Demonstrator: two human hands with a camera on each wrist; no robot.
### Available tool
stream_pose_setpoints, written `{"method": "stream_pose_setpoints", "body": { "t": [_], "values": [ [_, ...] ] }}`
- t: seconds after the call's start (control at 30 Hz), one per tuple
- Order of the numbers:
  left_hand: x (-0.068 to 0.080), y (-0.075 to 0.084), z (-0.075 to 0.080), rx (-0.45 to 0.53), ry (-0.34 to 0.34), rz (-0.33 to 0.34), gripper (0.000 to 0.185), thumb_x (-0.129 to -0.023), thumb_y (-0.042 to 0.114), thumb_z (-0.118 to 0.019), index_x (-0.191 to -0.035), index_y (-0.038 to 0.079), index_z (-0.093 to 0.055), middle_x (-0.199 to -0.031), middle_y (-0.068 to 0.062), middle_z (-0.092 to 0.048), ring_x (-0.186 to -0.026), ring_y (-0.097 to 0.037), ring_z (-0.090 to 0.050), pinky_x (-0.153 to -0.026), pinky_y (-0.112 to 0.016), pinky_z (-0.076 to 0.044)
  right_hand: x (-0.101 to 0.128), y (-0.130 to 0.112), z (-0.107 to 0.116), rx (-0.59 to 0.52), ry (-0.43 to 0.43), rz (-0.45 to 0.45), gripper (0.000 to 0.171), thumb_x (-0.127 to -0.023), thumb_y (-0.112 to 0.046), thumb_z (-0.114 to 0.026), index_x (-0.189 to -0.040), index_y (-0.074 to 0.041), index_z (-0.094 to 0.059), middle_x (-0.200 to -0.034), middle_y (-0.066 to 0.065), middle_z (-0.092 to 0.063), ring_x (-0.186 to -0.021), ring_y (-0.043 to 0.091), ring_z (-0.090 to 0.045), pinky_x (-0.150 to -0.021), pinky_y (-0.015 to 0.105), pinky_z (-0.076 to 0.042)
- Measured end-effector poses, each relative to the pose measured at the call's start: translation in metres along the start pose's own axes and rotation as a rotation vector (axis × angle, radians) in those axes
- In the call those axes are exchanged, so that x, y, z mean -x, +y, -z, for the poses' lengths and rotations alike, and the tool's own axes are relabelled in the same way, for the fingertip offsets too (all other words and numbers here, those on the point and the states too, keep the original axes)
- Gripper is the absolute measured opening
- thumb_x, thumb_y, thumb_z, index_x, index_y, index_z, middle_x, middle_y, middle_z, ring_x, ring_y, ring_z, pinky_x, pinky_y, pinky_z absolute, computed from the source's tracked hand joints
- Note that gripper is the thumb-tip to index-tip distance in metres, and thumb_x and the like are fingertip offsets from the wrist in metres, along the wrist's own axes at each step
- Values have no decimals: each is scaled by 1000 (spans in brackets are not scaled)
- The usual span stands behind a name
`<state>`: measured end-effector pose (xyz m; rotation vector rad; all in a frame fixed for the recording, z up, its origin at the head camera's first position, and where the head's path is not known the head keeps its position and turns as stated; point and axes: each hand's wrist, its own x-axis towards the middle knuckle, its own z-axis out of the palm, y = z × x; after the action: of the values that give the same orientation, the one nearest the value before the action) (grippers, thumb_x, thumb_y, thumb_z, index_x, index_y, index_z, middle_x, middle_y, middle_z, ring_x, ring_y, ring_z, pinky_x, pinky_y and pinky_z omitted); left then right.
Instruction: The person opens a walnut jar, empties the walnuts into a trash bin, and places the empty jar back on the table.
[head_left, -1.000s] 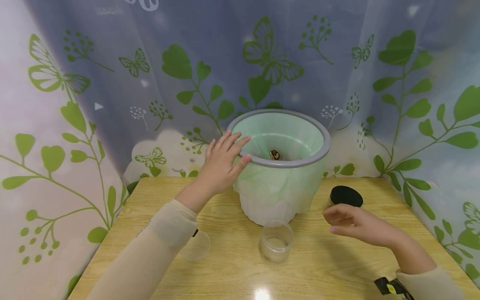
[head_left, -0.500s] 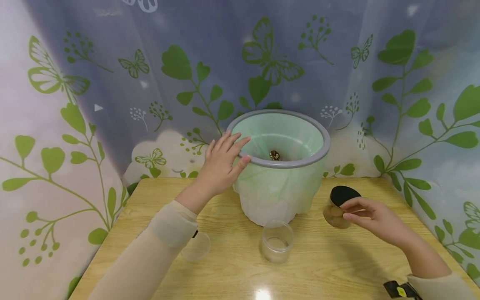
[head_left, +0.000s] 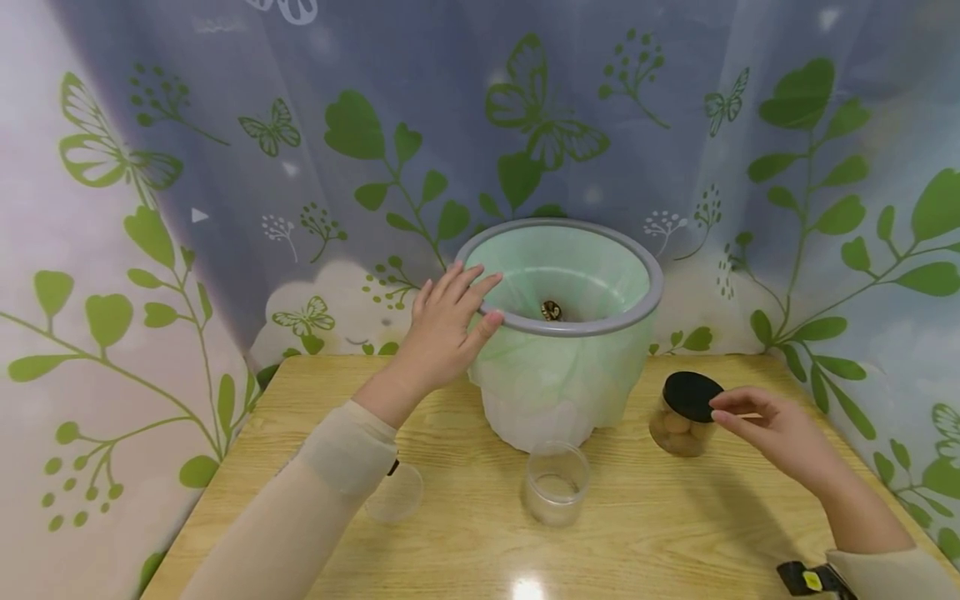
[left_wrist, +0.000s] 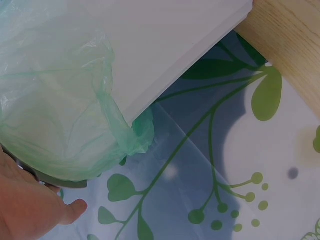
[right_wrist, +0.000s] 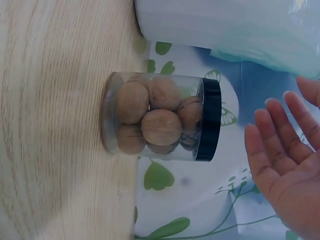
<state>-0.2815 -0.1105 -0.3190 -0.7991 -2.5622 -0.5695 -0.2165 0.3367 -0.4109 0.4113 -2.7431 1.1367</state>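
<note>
L hand point(head_left: 442, 329) on bin point(head_left: 558, 333) rim – R hand point(head_left: 776, 433) beside, maybe touching, walnut jar point(head_left: 681, 414)

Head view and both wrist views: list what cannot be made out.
- Dark object inside the lined bin: too small in the head view to identify.
- Left hand: mostly cut off by the left wrist frame edge.
- Small clear cup: partly hidden by the left sleeve in the head view.

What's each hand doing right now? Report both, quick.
Left hand: open, fingers resting on the bin's grey rim.
Right hand: open, holding nothing, beside the walnut jar.
</note>
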Motion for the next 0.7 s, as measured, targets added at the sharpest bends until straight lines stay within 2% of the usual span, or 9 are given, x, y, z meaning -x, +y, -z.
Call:
{"method": "stream_pose_setpoints", "body": {
  "t": [0.07,0.13,0.27,0.37,0.63,0.7],
  "values": [
    [0,0,0,-1,1,-2,85,-95,74,-6,-158,23,-34,-163,-7,-26,-154,-28,-7,-116,-64,-5,0,3,2,14,7,-35,29,-101,-25,-64,-122,-4,-66,-112,-2,-67,-94,-14,-55,-76,19,-52],
    [0,1,1,3,1,-3,85,-95,74,-6,-158,23,-34,-163,-7,-26,-154,-28,-7,-116,-63,-5,-1,7,3,37,27,-68,33,-101,-29,-63,-123,-5,-66,-113,2,-67,-95,-11,-54,-75,19,-51],
    [1,2,2,4,-5,2,86,-94,74,-6,-158,23,-33,-164,-7,-25,-154,-27,-6,-117,-63,-4,-2,11,3,36,39,-125,47,-101,-33,-63,-134,-1,-58,-126,20,-61,-111,21,-60,-72,20,-50],
    [1,1,2,3,-5,4,86,-94,74,-5,-158,23,-33,-164,-7,-25,-154,-27,-6,-117,-63,-5,-3,14,3,-1,31,-147,58,-101,-34,-63,-143,3,-47,-137,28,-52,-120,45,-51,-71,19,-49],
    [1,1,2,1,3,-1,86,-94,74,-6,-158,23,-34,-163,-7,-26,-153,-28,-7,-117,-63,-5,-5,24,0,-110,4,-178,75,-99,-31,-65,-153,6,-27,-147,31,-38,-127,49,-42,-75,12,-46],
    [1,0,2,0,-2,1,86,-95,74,-6,-158,23,-33,-164,-6,-25,-154,-27,-6,-117,-63,-5,-6,27,-2,-152,-18,-186,79,-99,-28,-66,-155,6,-21,-149,34,-33,-129,52,-38,-76,14,-46]
  ]
}}
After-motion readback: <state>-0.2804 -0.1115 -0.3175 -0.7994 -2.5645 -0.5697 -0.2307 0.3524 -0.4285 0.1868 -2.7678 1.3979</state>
